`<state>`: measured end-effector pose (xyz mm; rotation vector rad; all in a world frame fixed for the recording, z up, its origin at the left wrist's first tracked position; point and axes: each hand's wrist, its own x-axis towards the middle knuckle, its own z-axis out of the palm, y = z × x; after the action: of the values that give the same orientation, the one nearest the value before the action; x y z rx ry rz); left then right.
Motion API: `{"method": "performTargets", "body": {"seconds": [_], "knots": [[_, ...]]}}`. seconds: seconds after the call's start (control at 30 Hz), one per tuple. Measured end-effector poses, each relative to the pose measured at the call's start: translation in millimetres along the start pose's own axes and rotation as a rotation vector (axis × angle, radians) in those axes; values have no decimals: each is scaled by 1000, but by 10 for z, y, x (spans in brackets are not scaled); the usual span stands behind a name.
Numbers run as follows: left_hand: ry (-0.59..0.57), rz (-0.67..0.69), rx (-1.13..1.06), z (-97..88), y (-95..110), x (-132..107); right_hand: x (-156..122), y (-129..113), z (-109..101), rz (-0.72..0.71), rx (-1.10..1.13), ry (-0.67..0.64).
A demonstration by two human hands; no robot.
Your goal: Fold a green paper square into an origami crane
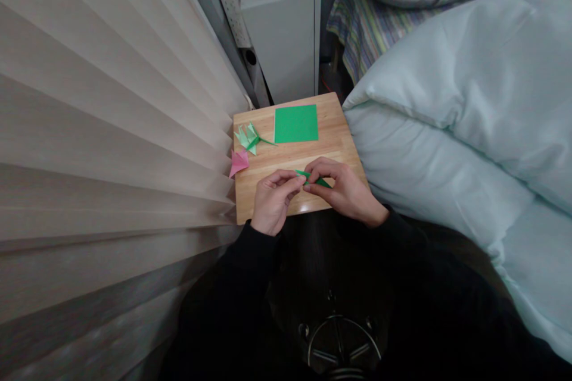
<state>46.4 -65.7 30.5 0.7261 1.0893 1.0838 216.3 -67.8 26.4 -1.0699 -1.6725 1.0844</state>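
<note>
Nearest, over the front edge of the desk (245, 199): left hand (271, 205) and right hand (347, 191), black-sleeved, knuckles up, fingers curled inward. Pinching a folded green paper (318, 180) between them, one hand at each end, just above the wood. Farther back, lying flat: pink folded piece (239, 162) at the left edge, pale green folded flower (248, 138) beyond it, green square sheet (295, 123) just beside that. Off to the right, a pale bed duvet (447, 131).

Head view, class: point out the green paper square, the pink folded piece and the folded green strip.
green paper square (295, 124), head view, sheet's middle.
pink folded piece (238, 162), head view, its middle.
folded green strip (325, 183), head view, its exposed end.
</note>
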Motion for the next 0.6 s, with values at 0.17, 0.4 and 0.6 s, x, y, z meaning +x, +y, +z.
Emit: {"method": "performTargets", "body": {"seconds": [0.17,0.4,0.6], "knots": [[34,-50,-51,14,9,6,2,-5,6,1,1,5],[54,-165,-121,-9,30,38,-4,18,25,11,13,-7],[102,-28,-65,-99,87,78,-15,52,38,44,-1,-8]]}}
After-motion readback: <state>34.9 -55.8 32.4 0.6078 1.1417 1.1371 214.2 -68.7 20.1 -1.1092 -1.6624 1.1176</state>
